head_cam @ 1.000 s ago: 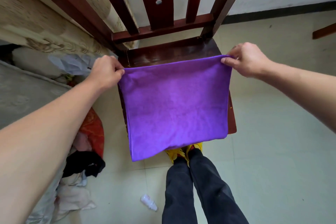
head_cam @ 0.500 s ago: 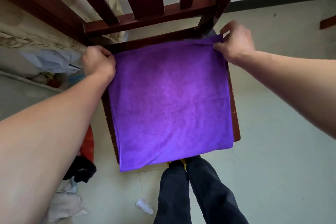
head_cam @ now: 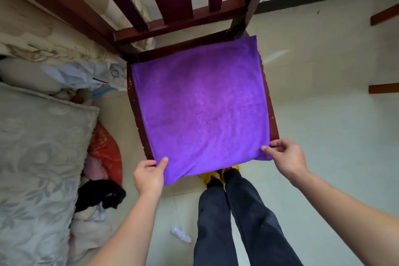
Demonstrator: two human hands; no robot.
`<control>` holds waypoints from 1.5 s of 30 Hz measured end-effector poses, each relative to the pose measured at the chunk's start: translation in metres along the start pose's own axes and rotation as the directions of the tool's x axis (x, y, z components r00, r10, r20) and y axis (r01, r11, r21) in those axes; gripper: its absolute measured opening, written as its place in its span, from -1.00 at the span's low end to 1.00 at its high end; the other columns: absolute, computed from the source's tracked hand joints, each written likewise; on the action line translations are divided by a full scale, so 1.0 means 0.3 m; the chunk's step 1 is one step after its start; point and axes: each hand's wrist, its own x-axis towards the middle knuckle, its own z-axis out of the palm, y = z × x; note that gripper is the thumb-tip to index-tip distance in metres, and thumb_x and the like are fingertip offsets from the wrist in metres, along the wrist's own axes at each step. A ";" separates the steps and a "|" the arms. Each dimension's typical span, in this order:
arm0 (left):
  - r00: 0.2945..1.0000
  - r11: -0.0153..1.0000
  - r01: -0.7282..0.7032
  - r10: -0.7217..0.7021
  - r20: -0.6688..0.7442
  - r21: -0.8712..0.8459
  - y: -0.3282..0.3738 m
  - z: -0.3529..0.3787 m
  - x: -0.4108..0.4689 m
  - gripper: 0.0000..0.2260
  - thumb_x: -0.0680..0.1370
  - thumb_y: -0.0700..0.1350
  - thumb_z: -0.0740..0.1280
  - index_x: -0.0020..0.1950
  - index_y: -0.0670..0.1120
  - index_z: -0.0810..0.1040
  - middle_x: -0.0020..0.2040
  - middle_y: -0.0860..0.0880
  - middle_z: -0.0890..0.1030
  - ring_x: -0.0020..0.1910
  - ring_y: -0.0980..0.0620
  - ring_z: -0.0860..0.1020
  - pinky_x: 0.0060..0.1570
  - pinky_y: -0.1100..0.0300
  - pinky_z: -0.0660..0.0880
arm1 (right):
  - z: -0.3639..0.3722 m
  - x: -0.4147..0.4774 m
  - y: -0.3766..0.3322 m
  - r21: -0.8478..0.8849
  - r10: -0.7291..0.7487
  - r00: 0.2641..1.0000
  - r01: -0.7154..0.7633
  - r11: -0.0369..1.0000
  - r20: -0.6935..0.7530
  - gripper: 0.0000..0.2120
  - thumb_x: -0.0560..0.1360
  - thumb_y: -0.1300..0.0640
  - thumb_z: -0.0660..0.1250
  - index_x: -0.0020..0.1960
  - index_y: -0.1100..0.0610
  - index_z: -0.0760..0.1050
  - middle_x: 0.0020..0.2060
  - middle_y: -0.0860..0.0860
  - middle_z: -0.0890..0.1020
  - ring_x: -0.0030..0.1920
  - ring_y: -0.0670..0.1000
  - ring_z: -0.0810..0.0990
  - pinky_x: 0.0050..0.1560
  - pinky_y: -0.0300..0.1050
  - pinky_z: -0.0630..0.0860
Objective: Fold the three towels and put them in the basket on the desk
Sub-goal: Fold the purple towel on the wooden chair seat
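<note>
On the seat of a dark red wooden chair [head_cam: 138, 112], a purple towel [head_cam: 200, 106] is lying flat while the left hand [head_cam: 149, 176] and right hand [head_cam: 287, 157] are pinching its two near corners, with a pale floor [head_cam: 323, 114] below and maybe bedding [head_cam: 38, 147] piling up beside it.

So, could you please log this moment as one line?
purple towel flat on chair seat | left hand pinching near-left corner | right hand pinching near-right corner

chair back [head_cam: 172, 2] blocks far side — floor [head_cam: 323, 136] rt open
</note>
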 end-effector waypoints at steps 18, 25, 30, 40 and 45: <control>0.987 0.995 0.086 -0.091 0.134 0.039 -0.180 -0.051 0.041 -0.79 0.40 -0.31 0.47 -0.25 -0.11 0.47 -0.33 -0.10 0.56 -0.25 -0.05 0.49 -0.14 0.14 0.40 | -0.101 0.032 0.075 0.077 0.002 1.000 -0.003 0.997 0.012 -0.79 0.43 0.25 0.46 0.02 0.14 0.52 -0.31 0.06 0.61 -0.31 0.06 0.52 -0.30 -0.14 0.38; 0.943 0.906 -0.323 0.333 0.010 0.272 0.019 -0.015 0.004 -0.90 0.43 -0.29 0.35 -0.14 -0.10 0.57 -0.29 -0.06 0.58 -0.20 -0.09 0.54 -0.16 0.23 0.34 | -0.023 -0.002 -0.082 -0.322 -0.447 0.888 0.395 0.860 -0.105 -0.83 0.44 0.20 0.33 0.01 0.06 0.57 -0.19 -0.03 0.59 -0.13 0.06 0.53 -0.06 -0.07 0.44; 0.854 0.912 -0.407 0.363 0.373 0.044 0.186 0.126 0.038 -0.84 0.47 -0.24 0.39 -0.19 0.01 0.50 -0.33 -0.11 0.59 -0.36 -0.03 0.55 -0.22 0.21 0.50 | 0.160 0.007 -0.327 0.177 -0.258 0.914 0.211 0.961 0.312 -0.91 0.46 0.22 0.40 -0.11 0.06 0.54 -0.29 0.04 0.62 -0.36 -0.03 0.58 -0.33 -0.18 0.44; 0.996 0.995 0.084 -0.083 -0.023 0.061 -0.083 0.014 0.071 -0.62 0.24 0.11 0.58 -0.16 -0.11 0.59 -0.14 -0.18 0.68 -0.12 -0.15 0.66 -0.02 0.05 0.57 | -0.062 0.115 -0.068 0.218 0.083 0.990 -0.056 0.974 -0.117 -0.72 0.34 0.11 0.53 -0.01 0.15 0.55 -0.17 0.12 0.67 -0.36 0.01 0.57 -0.29 -0.15 0.51; 0.897 0.743 0.429 -0.416 0.149 -0.513 -0.137 0.090 0.092 -0.24 0.15 0.01 0.64 0.27 -0.13 0.43 0.11 -0.11 0.64 -0.15 -0.06 0.66 -0.22 0.01 0.62 | -0.033 0.088 0.034 0.382 0.239 0.941 -0.318 0.868 0.241 -0.38 0.37 -0.01 0.52 0.35 0.05 0.38 0.13 0.04 0.58 0.11 0.03 0.56 0.04 0.04 0.52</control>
